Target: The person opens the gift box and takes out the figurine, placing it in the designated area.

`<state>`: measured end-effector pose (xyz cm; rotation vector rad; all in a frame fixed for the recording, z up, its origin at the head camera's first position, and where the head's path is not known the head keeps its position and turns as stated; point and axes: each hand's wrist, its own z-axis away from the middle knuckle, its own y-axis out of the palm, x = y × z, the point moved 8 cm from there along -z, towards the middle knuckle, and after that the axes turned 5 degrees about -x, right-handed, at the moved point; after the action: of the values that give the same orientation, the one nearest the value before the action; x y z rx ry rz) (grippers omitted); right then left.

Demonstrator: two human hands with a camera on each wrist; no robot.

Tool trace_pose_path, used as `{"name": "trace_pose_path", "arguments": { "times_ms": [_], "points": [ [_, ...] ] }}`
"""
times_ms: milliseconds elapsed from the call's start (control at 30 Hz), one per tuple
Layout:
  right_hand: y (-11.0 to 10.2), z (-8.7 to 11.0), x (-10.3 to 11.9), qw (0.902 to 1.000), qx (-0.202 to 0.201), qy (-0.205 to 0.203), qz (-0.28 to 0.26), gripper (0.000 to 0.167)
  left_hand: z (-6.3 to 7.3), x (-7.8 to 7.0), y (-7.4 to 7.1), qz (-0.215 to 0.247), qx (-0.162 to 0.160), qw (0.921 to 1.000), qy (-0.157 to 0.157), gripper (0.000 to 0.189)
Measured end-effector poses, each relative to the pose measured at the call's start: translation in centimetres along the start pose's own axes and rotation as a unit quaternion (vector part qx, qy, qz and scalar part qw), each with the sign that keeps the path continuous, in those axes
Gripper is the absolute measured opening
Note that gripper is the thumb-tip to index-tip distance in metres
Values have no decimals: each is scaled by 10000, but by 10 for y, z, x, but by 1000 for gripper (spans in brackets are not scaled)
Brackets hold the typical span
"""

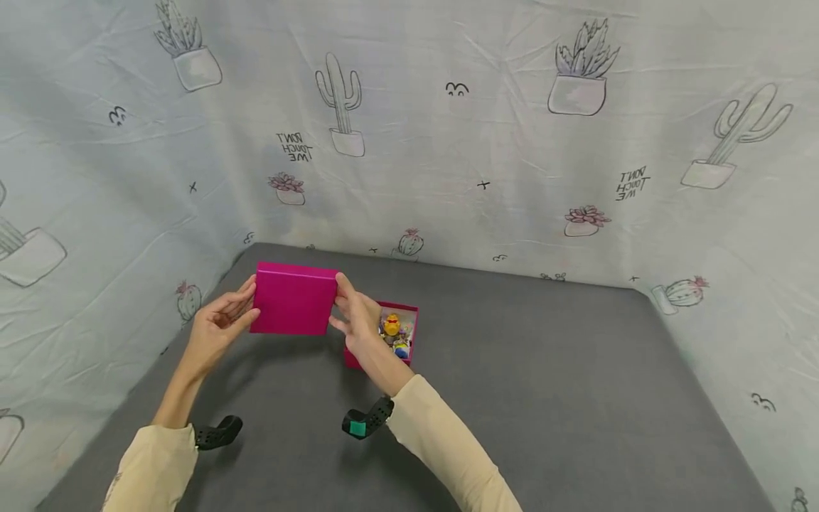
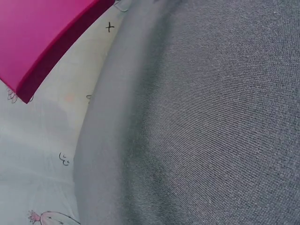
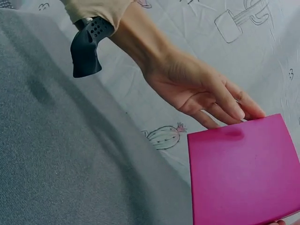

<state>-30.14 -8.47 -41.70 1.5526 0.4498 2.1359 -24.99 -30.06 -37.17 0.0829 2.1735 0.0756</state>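
A magenta box lid [image 1: 293, 304] is held up above the table between both hands, its flat face towards the head camera. My left hand [image 1: 217, 327] grips its left edge, thumb on the near face and fingers on the side. At the opposite edge, my right hand [image 1: 358, 316] holds the lid between thumb and fingers. Partly hidden behind the right hand and forearm, an open magenta box [image 1: 351, 360] stands on the table. Inside it are a yellow figurine [image 1: 391, 325] and several small colourful pieces. The right wrist view shows the left hand [image 3: 197, 89] against the lid [image 3: 243, 168].
A dark grey cloth [image 1: 544, 384] covers the table. White curtains [image 1: 409, 107] with cactus drawings hang behind it and along both sides. A black wrist device [image 1: 217, 432] sits on the left wrist, another [image 1: 369, 417] on the right.
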Motion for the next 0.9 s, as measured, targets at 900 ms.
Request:
{"name": "trace_pose_path", "arguments": {
  "times_ms": [900],
  "points": [
    [16,20,-24,9967,742,298,99,38,4,6,-29,-334,-2102,9697,-1199,2]
  ]
}}
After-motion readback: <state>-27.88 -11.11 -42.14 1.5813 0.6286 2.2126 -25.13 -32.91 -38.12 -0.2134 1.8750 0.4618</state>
